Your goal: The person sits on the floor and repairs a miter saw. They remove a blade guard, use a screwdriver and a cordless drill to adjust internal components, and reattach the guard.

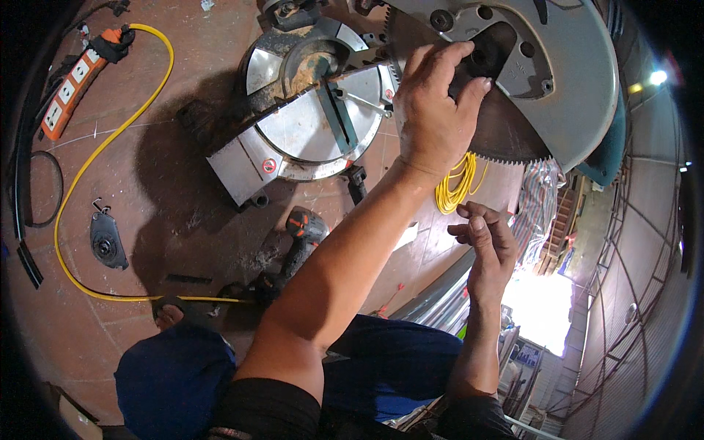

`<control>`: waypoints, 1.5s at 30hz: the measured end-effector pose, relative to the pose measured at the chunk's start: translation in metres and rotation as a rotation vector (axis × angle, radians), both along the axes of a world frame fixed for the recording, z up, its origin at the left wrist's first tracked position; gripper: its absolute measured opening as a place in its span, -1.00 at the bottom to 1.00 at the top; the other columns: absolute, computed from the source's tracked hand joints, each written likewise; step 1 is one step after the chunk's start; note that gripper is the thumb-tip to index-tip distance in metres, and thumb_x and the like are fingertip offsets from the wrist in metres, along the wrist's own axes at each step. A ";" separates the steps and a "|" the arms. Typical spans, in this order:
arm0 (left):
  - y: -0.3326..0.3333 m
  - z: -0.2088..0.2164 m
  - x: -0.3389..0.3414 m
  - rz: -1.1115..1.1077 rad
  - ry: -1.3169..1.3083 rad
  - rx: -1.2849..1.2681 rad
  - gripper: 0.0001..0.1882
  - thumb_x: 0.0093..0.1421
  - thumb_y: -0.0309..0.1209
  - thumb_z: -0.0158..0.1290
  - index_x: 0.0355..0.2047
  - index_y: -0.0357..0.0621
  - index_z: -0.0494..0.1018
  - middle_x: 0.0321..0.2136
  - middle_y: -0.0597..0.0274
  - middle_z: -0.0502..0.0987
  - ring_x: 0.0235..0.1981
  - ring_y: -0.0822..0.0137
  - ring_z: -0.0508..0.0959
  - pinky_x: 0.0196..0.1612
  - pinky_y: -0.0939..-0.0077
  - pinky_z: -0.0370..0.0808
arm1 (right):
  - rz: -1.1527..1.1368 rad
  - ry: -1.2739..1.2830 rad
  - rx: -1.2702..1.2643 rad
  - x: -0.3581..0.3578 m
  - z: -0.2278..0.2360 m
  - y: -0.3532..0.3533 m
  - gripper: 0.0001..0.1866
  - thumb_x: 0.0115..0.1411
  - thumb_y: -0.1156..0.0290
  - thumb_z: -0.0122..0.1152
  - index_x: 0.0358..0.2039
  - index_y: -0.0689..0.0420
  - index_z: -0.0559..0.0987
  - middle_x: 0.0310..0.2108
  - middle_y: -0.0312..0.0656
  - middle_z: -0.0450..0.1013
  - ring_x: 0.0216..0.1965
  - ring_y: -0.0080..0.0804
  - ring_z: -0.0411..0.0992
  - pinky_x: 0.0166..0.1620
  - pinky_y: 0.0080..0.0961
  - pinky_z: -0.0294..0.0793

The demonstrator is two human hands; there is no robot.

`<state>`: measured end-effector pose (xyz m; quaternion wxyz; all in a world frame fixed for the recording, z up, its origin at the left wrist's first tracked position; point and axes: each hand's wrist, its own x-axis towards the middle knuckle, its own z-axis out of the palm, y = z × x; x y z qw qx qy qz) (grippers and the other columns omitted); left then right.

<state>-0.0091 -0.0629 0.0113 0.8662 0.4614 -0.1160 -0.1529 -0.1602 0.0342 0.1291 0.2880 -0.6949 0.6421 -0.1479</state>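
A miter saw's toothed circular blade (506, 132) shows at the upper right, partly covered by its grey guard (576, 88). My left hand (436, 106) is at the blade's centre, thumb and fingers spread apart beside the dark hub (493, 53). Whether the fingertips touch the hub is hard to tell. Below the blade, my right hand (493, 253) is raised in the air, fingers curled and thumb bent in against them. Anything small between those fingers is hidden. Left of my left hand lies the saw's round metal table (293, 132), with sawdust on it.
A cordless power tool (308, 226) stands on the floor near my left forearm. A yellow cable (81, 180) runs from an orange power strip (73, 92) toward my foot. Coiled yellow cord (458, 187) lies beneath the blade. A small dark hooked device (108, 238) rests at left.
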 end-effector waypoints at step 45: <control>0.000 -0.002 0.005 0.037 -0.058 0.009 -0.62 0.07 -0.47 0.42 -0.05 -0.04 0.70 -0.15 0.12 0.62 -0.15 0.11 0.65 -0.05 0.32 0.59 | -0.003 0.023 0.048 0.000 -0.003 -0.001 -0.54 0.42 0.15 0.31 0.06 0.33 0.59 -0.02 -0.01 0.61 -0.15 -0.30 0.61 -0.03 -0.38 0.61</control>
